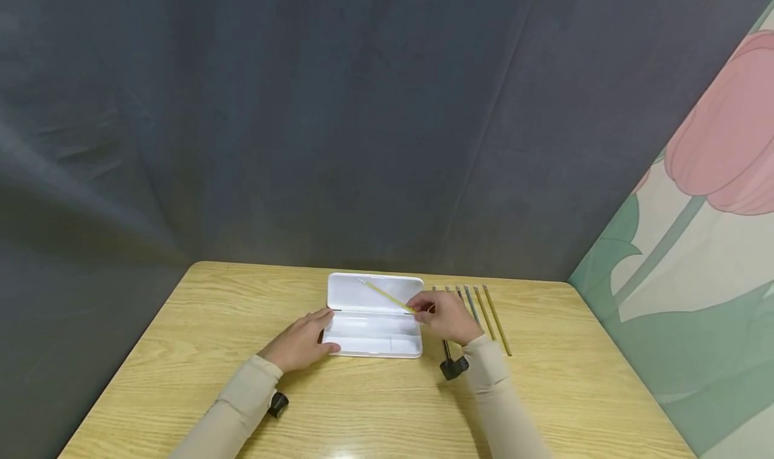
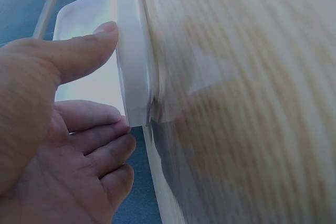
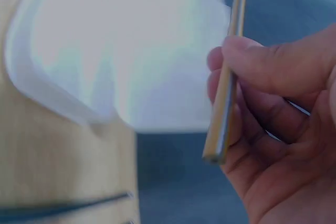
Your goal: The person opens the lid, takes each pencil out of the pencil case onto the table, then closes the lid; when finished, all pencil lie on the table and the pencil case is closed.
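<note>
A white pencil case point(image 1: 375, 345) lies on the wooden table with its lid point(image 1: 345, 291) raised at the back. My right hand point(image 1: 446, 316) pinches a yellow pencil point(image 1: 387, 295) near one end between thumb and fingers. The pencil slants up to the left across the lid in the head view. In the right wrist view its near end point(image 3: 214, 156) points down past the fingers. At the case's left end is my left hand point(image 1: 302, 341), thumb and fingertips against the side. Its fingers lie fairly straight in the left wrist view point(image 2: 100, 145).
Several pencils lie side by side right of the case, including a blue one point(image 1: 471, 302) and a yellow one point(image 1: 497, 321); my right hand and wrist partly cover some. A dark curtain point(image 1: 363, 123) hangs behind the table point(image 1: 211, 324). A flowered cloth point(image 1: 695, 277) hangs at the right.
</note>
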### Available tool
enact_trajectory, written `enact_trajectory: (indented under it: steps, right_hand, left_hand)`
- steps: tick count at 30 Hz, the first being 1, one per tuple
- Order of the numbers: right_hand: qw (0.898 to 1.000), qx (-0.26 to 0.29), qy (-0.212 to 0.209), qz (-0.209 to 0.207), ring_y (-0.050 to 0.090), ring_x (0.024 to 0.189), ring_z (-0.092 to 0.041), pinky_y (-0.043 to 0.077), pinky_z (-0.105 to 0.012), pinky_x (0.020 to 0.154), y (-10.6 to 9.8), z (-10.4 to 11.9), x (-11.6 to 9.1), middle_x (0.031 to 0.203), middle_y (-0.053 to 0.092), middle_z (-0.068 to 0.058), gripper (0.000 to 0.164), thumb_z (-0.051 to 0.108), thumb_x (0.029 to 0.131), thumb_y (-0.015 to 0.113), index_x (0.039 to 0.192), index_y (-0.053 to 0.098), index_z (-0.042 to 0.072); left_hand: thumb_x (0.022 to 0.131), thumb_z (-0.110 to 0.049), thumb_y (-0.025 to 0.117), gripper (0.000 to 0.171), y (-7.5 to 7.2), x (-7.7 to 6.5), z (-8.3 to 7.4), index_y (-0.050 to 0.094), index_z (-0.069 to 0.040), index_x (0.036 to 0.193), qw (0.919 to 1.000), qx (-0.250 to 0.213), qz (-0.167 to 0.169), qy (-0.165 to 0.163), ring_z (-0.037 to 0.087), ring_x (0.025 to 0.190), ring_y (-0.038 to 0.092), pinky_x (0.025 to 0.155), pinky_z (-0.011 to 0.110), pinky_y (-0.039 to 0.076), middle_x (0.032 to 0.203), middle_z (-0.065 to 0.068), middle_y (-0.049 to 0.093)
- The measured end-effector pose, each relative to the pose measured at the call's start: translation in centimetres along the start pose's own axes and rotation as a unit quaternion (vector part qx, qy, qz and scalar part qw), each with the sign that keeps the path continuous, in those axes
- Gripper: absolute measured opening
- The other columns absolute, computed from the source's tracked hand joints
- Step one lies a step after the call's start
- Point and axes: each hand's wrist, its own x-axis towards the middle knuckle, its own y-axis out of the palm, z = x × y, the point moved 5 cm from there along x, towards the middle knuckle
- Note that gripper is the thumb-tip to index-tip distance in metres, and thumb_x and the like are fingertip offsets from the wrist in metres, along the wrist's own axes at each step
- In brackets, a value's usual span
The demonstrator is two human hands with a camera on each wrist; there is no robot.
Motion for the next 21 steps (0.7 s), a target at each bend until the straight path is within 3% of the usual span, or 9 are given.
enact_trajectory:
  steps: [8, 14, 17, 21]
  right_hand:
    - [0.990, 0.066, 0.066, -0.106, 0.068, 0.080, -0.010, 0.057, -0.020, 0.068, -7.2, -3.7, -3.4, 0.097, 0.073, -0.015, 0.030, -0.001, 0.091, 0.071, 0.120, 0.071, 0.006]
    - [0.978, 0.023, 0.146, -0.145, 0.064, 0.079, -0.003, 0.054, -0.018, 0.062, -10.7, -8.8, -6.2, 0.100, 0.071, -0.015, 0.031, 0.003, 0.094, 0.068, 0.125, 0.068, 0.004]
    - [0.974, -0.035, 0.181, -0.135, 0.061, 0.074, -0.005, 0.049, -0.019, 0.060, -11.1, -11.5, -7.4, 0.096, 0.071, -0.013, 0.029, 0.006, 0.094, 0.064, 0.122, 0.069, 0.001]
    - [0.965, -0.098, 0.230, -0.079, 0.057, 0.068, -0.014, 0.044, -0.025, 0.057, -10.2, -14.8, -8.3, 0.092, 0.073, -0.013, 0.030, 0.009, 0.094, 0.055, 0.118, 0.070, -0.002]
  left_hand:
    - [0.094, -0.038, 0.072, 0.074, 0.3, 0.1, 0.1, 0.044, -0.003, 0.153, 1.0000, -0.004, 0.003, -0.002, 0.037, 0.150, 0.039, 0.123, 0.054, 0.038, 0.163, 0.015, 0.038]
    - [0.095, -0.037, 0.072, 0.073, 0.4, 0.0, 0.0, 0.043, -0.002, 0.153, 1.0000, -0.006, 0.005, -0.004, 0.037, 0.150, 0.038, 0.123, 0.053, 0.038, 0.163, 0.015, 0.038]
    - [0.095, -0.037, 0.072, 0.073, 0.2, 0.0, -0.2, 0.043, -0.002, 0.153, 0.9999, -0.009, 0.004, -0.004, 0.037, 0.150, 0.038, 0.123, 0.054, 0.037, 0.163, 0.016, 0.038]
    - [0.095, -0.037, 0.072, 0.073, 0.1, -0.1, -0.2, 0.044, -0.002, 0.153, 0.9999, -0.010, 0.000, -0.004, 0.037, 0.150, 0.039, 0.123, 0.054, 0.037, 0.163, 0.015, 0.038]
